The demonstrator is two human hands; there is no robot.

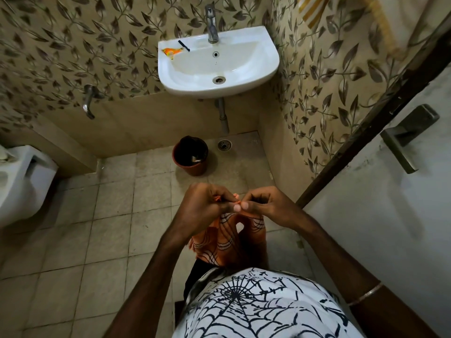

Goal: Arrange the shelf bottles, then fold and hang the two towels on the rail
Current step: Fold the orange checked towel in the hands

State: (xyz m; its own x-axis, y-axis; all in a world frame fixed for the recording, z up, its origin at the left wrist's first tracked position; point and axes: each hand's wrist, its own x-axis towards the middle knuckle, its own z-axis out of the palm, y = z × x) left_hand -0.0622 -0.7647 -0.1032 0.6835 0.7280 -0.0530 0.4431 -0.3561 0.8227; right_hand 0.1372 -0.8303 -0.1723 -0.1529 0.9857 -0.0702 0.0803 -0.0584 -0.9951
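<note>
An orange towel (219, 242) with white and dark stripes hangs down in front of my body, doubled over. My left hand (202, 206) and my right hand (266, 204) pinch its top edge close together at chest height, fingertips nearly touching. A second towel (317, 13), yellow and white striped, hangs at the top right against the leaf-patterned wall beside a pale cloth (385, 25). The rail itself and the shelf bottles are out of view.
A white sink (268, 69) with a tap (211, 23) is on the far wall, a sachet (170, 51) on its rim. A brown bin (190, 156) stands on the tiled floor. A toilet (22, 181) is at left, the door with its handle (405, 137) at right.
</note>
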